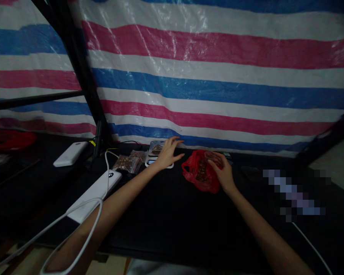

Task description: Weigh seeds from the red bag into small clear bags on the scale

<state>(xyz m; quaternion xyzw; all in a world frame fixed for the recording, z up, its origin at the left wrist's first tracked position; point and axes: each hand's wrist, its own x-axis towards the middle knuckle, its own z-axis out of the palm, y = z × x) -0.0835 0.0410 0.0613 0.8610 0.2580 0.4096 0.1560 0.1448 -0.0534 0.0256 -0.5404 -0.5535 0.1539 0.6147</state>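
Observation:
My left hand (166, 156) reaches over a small digital scale (151, 162), its fingers stretched out and apart with nothing in them. On the scale sits a clear pouch or tray (157, 147) with brown contents, partly hidden by that hand. My right hand (226, 173) grips a small clear plastic cup (213, 156) at the upper right of an open red plastic bag (208, 186). Small brown pieces (201, 172) lie inside the bag; their kind is hard to make out. Left of the scale lie filled clear zip bags (128, 163) with similar brown pieces.
Two white power banks (87, 200) lie to the left, and a white cable (101, 214) loops over my left forearm. A black metal post (84, 82) rises behind them. A striped tarp (203, 91) hangs along the back of the black table (172, 221). A blurred-out object (294, 193) lies right.

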